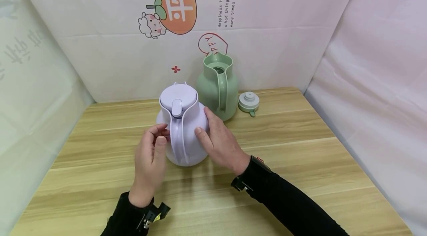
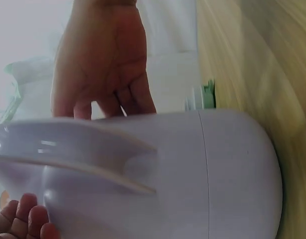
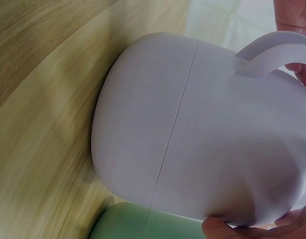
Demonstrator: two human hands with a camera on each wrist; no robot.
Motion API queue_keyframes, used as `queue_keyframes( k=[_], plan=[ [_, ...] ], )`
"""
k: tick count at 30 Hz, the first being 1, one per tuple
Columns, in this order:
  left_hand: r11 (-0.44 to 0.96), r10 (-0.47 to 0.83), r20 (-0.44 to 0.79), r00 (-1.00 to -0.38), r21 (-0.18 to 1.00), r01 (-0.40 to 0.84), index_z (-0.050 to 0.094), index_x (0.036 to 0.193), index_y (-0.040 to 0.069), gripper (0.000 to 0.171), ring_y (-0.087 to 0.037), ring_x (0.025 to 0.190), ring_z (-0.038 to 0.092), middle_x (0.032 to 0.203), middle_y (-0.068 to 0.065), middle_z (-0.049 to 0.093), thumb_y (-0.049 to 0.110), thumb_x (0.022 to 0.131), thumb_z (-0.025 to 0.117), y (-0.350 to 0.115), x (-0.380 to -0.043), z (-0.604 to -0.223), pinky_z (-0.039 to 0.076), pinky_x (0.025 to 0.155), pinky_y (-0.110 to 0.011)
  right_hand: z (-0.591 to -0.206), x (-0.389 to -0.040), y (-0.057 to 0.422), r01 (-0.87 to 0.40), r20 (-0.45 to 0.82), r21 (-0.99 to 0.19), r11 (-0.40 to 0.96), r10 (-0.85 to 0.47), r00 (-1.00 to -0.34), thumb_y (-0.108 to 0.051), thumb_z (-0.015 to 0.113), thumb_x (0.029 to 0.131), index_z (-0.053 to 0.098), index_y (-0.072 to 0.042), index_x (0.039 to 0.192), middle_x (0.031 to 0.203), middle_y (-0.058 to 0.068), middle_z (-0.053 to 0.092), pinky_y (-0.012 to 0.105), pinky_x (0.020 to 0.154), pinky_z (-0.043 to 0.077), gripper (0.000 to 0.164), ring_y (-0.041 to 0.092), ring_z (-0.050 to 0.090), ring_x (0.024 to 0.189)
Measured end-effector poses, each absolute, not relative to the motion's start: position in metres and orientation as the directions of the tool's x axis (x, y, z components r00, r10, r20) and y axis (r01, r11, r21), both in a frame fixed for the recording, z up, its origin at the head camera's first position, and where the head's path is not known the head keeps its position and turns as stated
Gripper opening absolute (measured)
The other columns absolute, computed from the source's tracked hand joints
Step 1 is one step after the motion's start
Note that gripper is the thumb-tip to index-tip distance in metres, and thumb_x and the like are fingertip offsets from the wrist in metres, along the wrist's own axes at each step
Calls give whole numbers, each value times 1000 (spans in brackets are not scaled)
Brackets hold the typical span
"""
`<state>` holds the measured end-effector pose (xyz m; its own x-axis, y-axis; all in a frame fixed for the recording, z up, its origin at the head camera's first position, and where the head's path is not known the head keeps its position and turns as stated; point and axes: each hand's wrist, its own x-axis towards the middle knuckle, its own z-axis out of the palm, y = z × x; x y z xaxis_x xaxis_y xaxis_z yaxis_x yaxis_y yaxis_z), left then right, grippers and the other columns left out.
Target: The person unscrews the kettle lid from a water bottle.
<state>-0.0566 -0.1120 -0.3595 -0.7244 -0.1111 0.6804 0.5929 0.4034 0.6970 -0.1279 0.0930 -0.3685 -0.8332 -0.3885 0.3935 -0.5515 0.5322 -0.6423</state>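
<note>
A lilac thermos jug (image 1: 197,143) stands upright with its lid (image 1: 178,97) on and its handle (image 1: 178,141) toward me. My right hand (image 1: 221,141) rests against its right side, thumb on the front and the other fingers laid along the far side. To the left of the handle is my left hand (image 1: 150,165), loosely bent with nothing in its grasp; its fingertips (image 2: 28,214) are close to the jug's body, and whether they touch it I cannot tell. Behind stands a green thermos jug (image 1: 210,95) without its lid, its mouth uncovered and its handle facing me.
A grey-green stopper (image 1: 248,101) sits on the wooden table (image 1: 293,176), right of the green jug. A white printed cloth (image 1: 273,13) hangs behind the table's back edge, and pale cloths hang on both sides.
</note>
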Motion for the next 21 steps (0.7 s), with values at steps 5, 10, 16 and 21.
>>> queue_keyframes(
  k=[5,10,16,21],
  plan=[
    [381,-68,639,-766,726,572,61,130,-3,28,-10,107,64,120,-15,71,12,111,46,-105,-52,-361,50,90,-14,-369,-127,93,-543,388,-640,543,-381,-839,-49,39,111,21,-3,164,165,15,36,46,122,35,73,24,40,149],
    [346,-67,609,-791,757,554,60,130,-2,27,-11,105,64,115,-12,72,6,110,44,-97,-49,-360,50,89,-16,-369,-125,93,-552,404,-638,537,-376,-834,-45,42,112,22,-1,164,164,18,36,49,121,37,71,27,41,149],
    [241,-60,544,-837,822,517,58,123,-4,22,-10,95,68,102,-11,73,5,111,43,-87,-49,-361,54,86,-20,-370,-126,92,-556,411,-638,532,-375,-831,-43,43,111,23,-1,163,163,18,38,48,121,37,70,27,43,147],
    [170,-43,491,-870,862,478,55,125,-5,21,-12,87,70,93,-12,71,6,110,46,-80,-48,-363,59,82,-25,-371,-125,92,-546,400,-634,548,-372,-838,-43,43,112,22,-1,164,164,19,36,48,121,37,70,28,42,148]
  ],
)
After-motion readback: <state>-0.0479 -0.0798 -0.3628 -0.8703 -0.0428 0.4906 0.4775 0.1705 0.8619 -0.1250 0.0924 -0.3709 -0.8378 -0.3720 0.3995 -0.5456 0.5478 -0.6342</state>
